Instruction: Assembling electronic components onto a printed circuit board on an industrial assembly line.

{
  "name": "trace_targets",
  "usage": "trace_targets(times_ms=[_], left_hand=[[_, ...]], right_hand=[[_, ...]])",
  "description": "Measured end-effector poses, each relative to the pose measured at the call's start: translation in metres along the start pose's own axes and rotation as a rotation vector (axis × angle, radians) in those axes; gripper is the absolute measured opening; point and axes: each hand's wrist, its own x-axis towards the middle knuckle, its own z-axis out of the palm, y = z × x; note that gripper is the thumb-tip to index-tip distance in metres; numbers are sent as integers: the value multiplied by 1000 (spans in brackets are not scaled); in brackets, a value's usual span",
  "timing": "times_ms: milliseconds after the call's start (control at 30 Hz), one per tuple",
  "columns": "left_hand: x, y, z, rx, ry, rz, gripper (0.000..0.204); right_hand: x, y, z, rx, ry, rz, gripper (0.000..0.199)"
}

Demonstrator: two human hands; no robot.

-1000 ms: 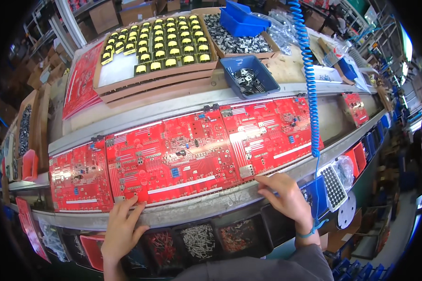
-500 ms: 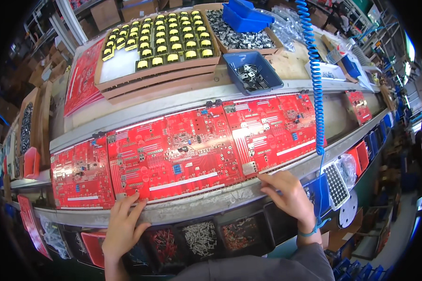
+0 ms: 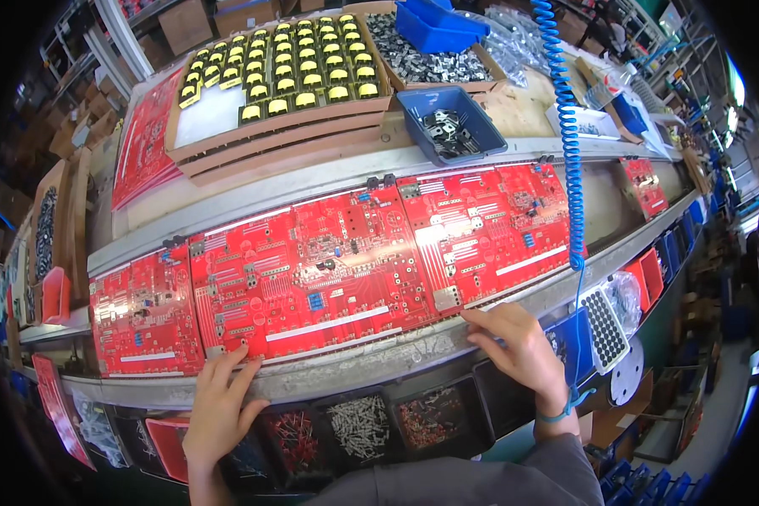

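Observation:
Red circuit boards lie end to end along a metal rail. My left hand [image 3: 221, 406] rests at the near edge of the middle circuit board [image 3: 337, 278], fingers spread and fingertips touching its lower left corner. Nothing is in that hand. My right hand [image 3: 516, 344] is at the rail's near edge, by the seam between the middle board and the right circuit board [image 3: 493, 228]. Its index finger points left, apart from the thumb, and I see nothing held. A blue band [image 3: 569, 406] circles the right wrist. Another circuit board [image 3: 146, 316] lies on the left.
Behind the rail stand a carton [image 3: 287, 126] of yellow-topped black components and a blue bin [image 3: 454, 126] of metal-tabbed parts. A coiled blue cord [image 3: 565, 126] hangs on the right. Black bins [image 3: 358, 426] of small components line the near side, below the front rail [image 3: 379, 358].
The view has shifted very slightly, and the boards and bins sit a little further left in it. Both hands keep nearly the same pose and place.

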Motion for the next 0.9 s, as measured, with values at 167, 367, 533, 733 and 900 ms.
trace_targets(times_ms=[167,367,533,733,900], left_hand=[[0,1,0,4,5,4,61],[0,1,-1,-2,5,9,60],[1,2,-1,-14,14,19,59],[-1,-1,0,0,9,13,60],[-2,-2,-1,-6,10,7,60]], right_hand=[[0,-1,0,0,2,2,33],[1,-4,-1,-15,-40,39,35],[-2,-2,-1,-19,-44,59,37],[-2,-1,4,-5,-21,45,35],[-2,-4,4,-13,-49,65,38]])
